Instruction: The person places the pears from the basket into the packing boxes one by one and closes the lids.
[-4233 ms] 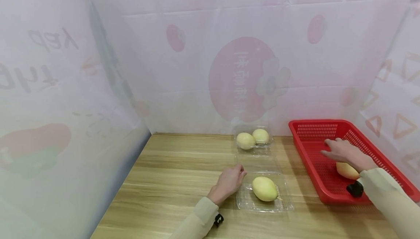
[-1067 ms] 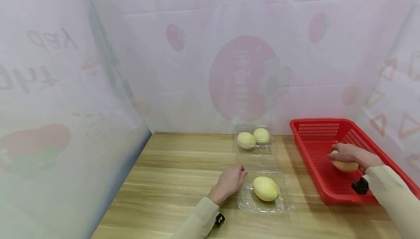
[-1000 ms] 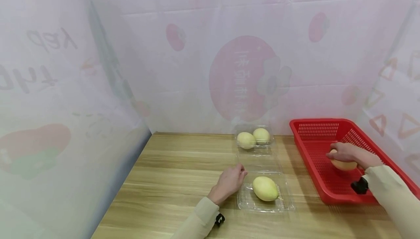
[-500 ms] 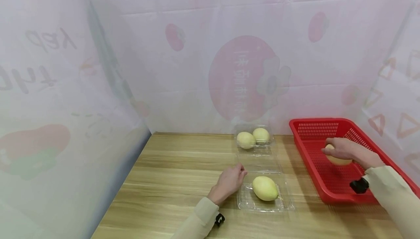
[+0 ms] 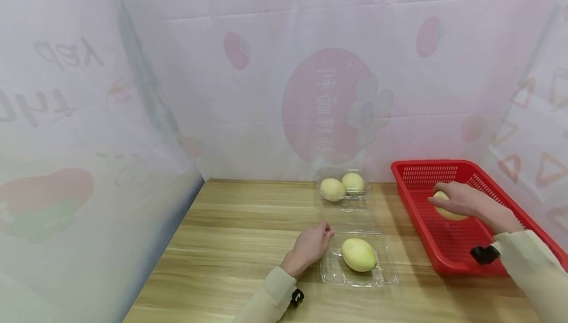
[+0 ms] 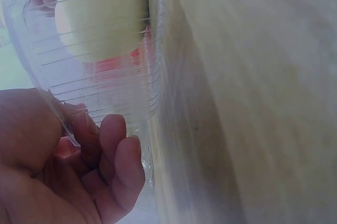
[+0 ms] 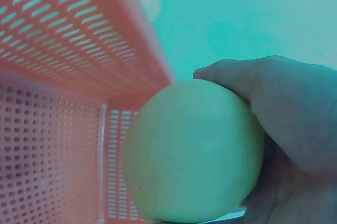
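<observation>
My right hand [image 5: 466, 202] grips a pale yellow oval melon [image 5: 451, 213] over the red basket [image 5: 414, 227]. In the right wrist view, my thumb lies on top of this melon [image 7: 192, 153], and the basket walls rise beyond it. My left hand [image 5: 308, 246] pinches the left edge of a clear plastic clamshell container [image 5: 357, 282] on the table. The left wrist view shows its ribbed rim [image 6: 68, 84] between my thumb and fingers. Inside that container lies another melon [image 5: 358, 255].
Behind stands more clear plastic packaging [image 5: 321, 197] holding two melons [image 5: 333, 190]. Whether it is separate from the front container is hard to tell. Printed cloth [image 5: 248, 130] hangs behind the wooden table [image 5: 222, 249] and at both sides.
At first my right hand was over the basket beside the melon. It then took hold of it and has raised it, shifting slightly left. My left hand has stayed put.
</observation>
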`<state>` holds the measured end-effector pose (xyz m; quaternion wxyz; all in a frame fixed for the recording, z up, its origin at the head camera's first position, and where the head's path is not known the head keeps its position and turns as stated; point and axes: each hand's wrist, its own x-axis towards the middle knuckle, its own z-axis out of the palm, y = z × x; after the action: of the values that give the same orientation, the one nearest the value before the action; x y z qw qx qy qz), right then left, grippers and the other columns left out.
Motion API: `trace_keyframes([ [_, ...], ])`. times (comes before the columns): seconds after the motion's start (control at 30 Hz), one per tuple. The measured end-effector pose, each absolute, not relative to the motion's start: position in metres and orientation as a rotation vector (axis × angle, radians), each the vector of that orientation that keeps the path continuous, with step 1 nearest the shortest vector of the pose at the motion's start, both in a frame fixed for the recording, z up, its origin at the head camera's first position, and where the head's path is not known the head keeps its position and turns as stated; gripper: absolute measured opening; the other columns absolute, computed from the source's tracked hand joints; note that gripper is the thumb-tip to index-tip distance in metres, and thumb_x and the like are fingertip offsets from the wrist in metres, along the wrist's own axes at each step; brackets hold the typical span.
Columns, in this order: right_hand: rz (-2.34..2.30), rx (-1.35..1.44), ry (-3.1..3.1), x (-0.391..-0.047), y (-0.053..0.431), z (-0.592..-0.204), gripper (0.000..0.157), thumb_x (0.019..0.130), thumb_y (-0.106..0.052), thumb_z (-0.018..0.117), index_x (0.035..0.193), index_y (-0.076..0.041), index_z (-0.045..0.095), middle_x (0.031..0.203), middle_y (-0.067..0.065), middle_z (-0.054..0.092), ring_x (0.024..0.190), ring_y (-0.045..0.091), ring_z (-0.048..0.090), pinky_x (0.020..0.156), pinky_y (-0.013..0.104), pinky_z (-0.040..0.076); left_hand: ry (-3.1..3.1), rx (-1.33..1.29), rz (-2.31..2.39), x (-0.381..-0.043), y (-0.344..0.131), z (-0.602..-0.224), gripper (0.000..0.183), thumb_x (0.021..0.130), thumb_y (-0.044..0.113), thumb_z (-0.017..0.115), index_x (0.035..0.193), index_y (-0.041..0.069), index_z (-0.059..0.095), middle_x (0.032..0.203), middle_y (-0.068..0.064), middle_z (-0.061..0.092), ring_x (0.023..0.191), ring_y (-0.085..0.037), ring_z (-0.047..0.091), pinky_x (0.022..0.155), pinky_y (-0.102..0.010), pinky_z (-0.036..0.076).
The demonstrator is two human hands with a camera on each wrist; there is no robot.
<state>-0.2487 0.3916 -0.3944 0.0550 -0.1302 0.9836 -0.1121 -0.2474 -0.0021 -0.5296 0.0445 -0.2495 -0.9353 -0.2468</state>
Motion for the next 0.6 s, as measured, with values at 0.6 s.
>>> trace_keyframes([
  [0.6, -0.335, -0.468, 3.084, -0.233, 0.349, -0.376, 0.038, 0.093, -0.039, 0.063, 0.113, -0.006, 0.064, 0.1, 0.009, 0.066, 0.086, 0.023, 0.06, 0.069, 0.045, 0.054, -2.846, -0.775, -0.733, -0.249, -0.003, -0.531, 0.023, 0.102, 0.028, 0.051, 0.107, 0.009, 0.063, 0.071, 0.001, 0.061, 0.052, -0.006, 0.044, 0.047, -0.019, 0.038],
])
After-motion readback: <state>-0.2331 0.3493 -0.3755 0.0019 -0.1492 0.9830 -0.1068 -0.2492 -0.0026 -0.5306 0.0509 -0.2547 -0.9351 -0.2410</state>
